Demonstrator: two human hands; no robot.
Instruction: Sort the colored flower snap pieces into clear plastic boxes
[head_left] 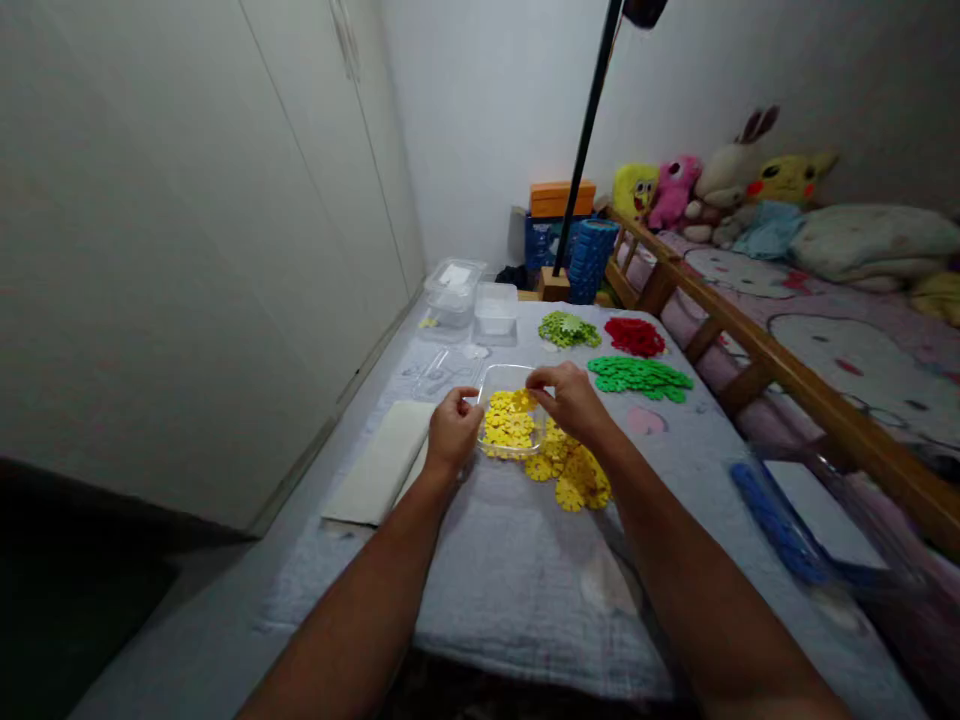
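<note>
A clear plastic box [501, 380] partly filled with yellow flower-shaped pieces [508, 422] sits on the cloth-covered table. My left hand [453, 432] grips the box's left side. My right hand [571, 402] is over its right rim, fingers pinched together on something I cannot make out. A loose pile of yellow pieces [576, 472] lies on the cloth just right of the box, under my right wrist.
Behind the box lie piles of light green [568, 330], red [634, 336] and dark green pieces [640, 378]. Clear lidded boxes [454, 290] stand at the back left. A white sheet [382, 460] lies left. A wooden bed rail [780, 362] runs along the right, with blue pieces [772, 520] in a clear bag near it.
</note>
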